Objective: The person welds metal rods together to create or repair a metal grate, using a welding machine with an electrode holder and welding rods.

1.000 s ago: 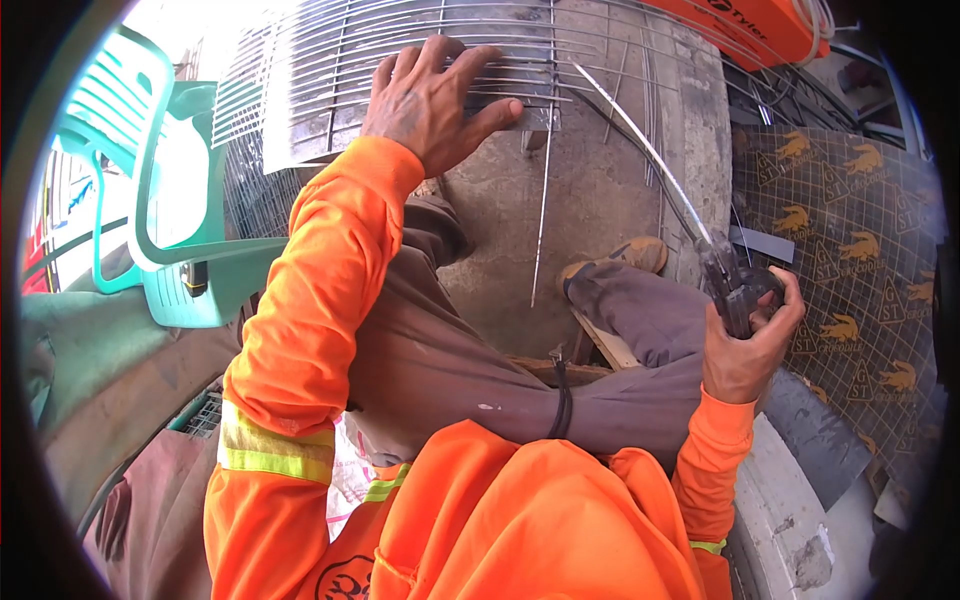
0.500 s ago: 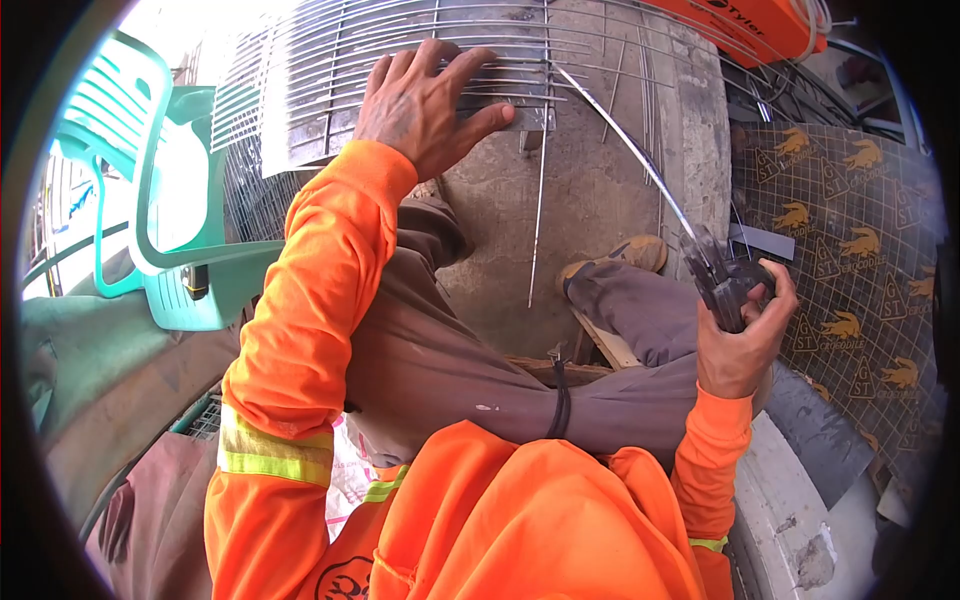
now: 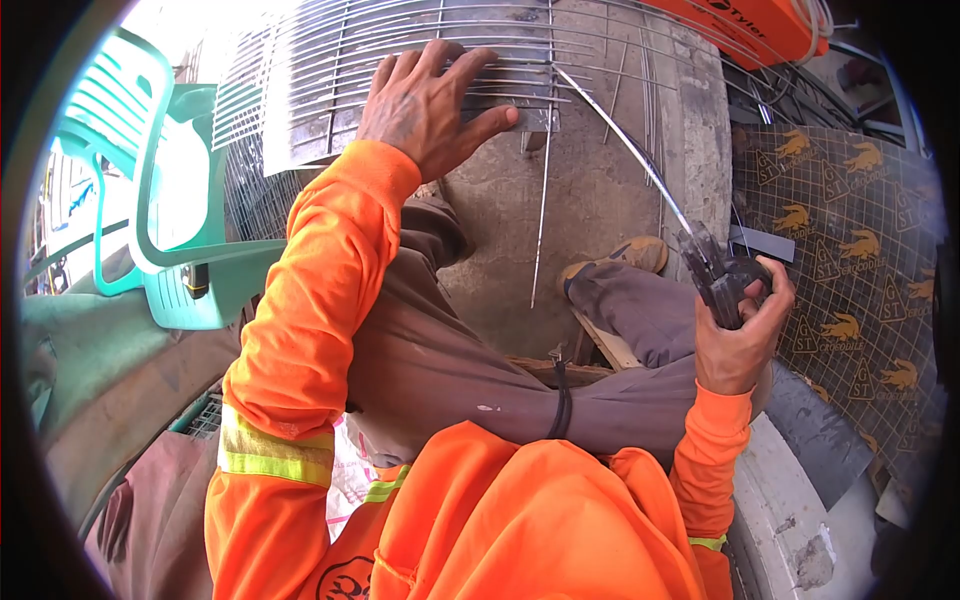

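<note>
Left hand [image 3: 430, 105] spread flat on a silver wire grille [image 3: 300, 90] on the concrete floor [image 3: 600, 210], the worker's right hand [image 3: 740, 345] clenches dark metal pliers [image 3: 715, 275] gripping a long thin steel wire [image 3: 625, 140], which may slip and whip if that grip slackens.

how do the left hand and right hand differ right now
The left hand lies flat and splayed on the wire grille; the right hand is curled around pliers. The left hand reaches far ahead; the right hand is drawn in near the body. Both are bare, with orange sleeves.
</note>
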Motion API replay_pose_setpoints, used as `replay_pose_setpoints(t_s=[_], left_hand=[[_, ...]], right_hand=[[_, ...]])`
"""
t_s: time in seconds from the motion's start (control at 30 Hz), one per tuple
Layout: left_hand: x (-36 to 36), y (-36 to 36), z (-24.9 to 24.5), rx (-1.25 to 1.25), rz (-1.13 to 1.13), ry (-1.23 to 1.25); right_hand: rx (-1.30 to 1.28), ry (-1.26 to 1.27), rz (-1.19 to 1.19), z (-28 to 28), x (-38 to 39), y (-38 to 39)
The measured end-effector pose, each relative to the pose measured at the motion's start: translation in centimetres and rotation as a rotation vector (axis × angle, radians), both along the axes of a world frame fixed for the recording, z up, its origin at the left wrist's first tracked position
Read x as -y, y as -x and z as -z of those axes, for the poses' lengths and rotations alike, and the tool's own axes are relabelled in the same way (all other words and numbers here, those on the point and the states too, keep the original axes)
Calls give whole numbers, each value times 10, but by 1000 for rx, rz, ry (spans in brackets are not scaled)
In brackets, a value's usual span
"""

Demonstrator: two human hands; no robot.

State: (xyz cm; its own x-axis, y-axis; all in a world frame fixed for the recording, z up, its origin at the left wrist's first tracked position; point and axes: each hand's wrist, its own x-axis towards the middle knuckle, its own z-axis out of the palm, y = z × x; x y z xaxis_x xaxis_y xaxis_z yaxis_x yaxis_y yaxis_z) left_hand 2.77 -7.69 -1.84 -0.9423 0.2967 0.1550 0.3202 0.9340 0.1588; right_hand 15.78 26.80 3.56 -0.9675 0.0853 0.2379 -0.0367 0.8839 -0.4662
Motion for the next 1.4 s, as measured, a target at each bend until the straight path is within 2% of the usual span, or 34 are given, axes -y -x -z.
replay_pose_setpoints(t_s=[0.17,0.23,0.27,0.33,0.4,0.47,1.27,1.33,1.37,1.4], left_hand=[[0,-1,3,-16,-15,9],[0,-1,3,-56,-20,17],[1,0,1,-21,-9,0],[7,2,4,14,4,-16],[24,8,17,64,186,-46],[-2,-2,-5,36,-21,-28],[1,0,2,14,-4,-5],[0,-1,3,-101,-22,54],[2,0,0,32,-18,7],[1,0,0,32,-18,7]], right_hand=[[16,12,9,0,0,-1],[-65,-99,-48,3,-3,-1],[-1,-56,1,5,-5,-5],[-73,-91,-56,5,-4,-4],[-32,-87,-32,14,-11,-13],[-45,-14,2,6,-3,-11],[-25,-23,0,10,2,-7],[-13,-33,-2,10,2,-7],[-13,-33,-2,10,2,-7],[-18,-13,-2,12,2,-7]])
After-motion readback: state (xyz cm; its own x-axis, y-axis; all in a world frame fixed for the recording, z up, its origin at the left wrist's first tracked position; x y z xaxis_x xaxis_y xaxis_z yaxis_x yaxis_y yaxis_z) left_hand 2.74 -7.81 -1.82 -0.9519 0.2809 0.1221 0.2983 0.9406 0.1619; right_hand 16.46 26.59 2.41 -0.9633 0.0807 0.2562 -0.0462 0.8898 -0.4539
